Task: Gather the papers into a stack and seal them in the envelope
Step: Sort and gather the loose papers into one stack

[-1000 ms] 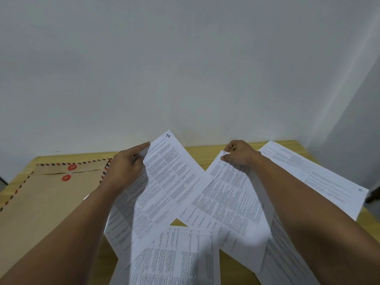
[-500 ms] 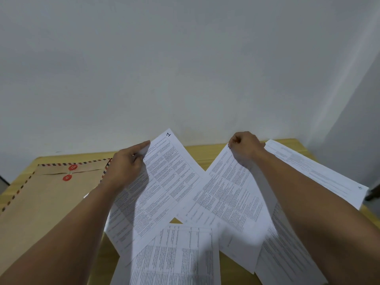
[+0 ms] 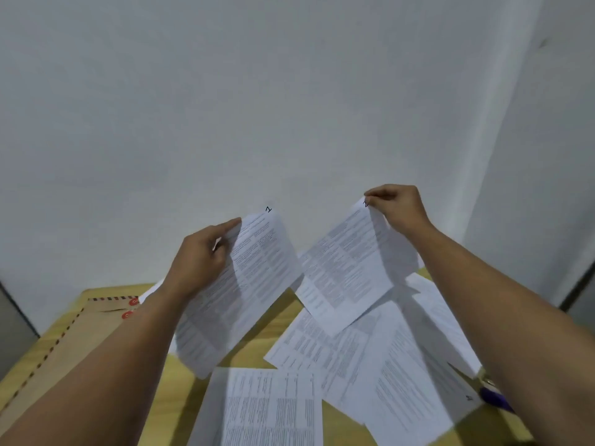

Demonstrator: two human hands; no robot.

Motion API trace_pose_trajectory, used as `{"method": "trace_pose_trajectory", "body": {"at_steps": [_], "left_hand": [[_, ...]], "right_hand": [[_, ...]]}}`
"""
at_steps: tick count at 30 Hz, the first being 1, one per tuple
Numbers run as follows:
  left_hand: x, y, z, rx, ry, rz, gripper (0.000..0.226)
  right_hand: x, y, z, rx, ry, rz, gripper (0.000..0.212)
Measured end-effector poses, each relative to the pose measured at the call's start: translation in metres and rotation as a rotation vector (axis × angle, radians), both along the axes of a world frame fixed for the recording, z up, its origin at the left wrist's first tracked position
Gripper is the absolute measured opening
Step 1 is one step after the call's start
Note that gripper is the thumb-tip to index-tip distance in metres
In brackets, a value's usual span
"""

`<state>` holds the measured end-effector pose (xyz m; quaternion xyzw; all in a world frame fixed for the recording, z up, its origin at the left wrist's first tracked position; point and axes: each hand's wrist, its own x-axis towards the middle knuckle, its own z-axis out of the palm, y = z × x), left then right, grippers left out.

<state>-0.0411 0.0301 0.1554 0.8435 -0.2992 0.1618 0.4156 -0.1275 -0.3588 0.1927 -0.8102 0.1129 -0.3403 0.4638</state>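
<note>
Sheets lifted off table (image 3: 254, 346) — left hand (image 3: 199, 262) pinches page 1 (image 3: 238, 294) by its edge, right hand (image 3: 397, 209) pinches page 2 (image 3: 347, 272) by top corner, just right of it; loose papers (image 3: 370, 365) below, envelope (image 3: 64, 342) far left

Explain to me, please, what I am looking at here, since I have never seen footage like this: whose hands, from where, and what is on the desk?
This is one wide-angle camera worn on a person's head, looking down at their own bare hands. The left hand holds up a printed sheet marked 1; the right hand pinches the top corner of a second sheet. More printed papers lie scattered on the wooden table. At the left lies a brown envelope with red string buttons.
</note>
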Motion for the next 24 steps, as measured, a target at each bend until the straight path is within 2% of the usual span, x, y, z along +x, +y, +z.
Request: {"method": "trace_pose_trajectory", "body": {"at_steps": [7, 14, 19, 24], "left_hand": [[-0.039, 0.004, 0.075, -0.017, -0.13, -0.042, 0.054], [-0.077, 0.022, 0.11, -0.028, -0.178, -0.033, 0.057], [-0.094, 0.036, 0.118, -0.048, -0.172, -0.028, 0.059], [-0.103, 0.042, 0.115, -0.023, -0.149, -0.006, 0.056]], "right_hand": [[-0.024, 0.042, 0.079, 0.023, -0.152, 0.054, 0.008], [-0.04, 0.09, 0.108, 0.123, -0.207, 0.143, 0.009], [-0.047, 0.122, 0.108, 0.263, -0.163, 0.253, 0.003], [-0.058, 0.148, 0.107, 0.403, -0.003, 0.374, 0.003]]}}
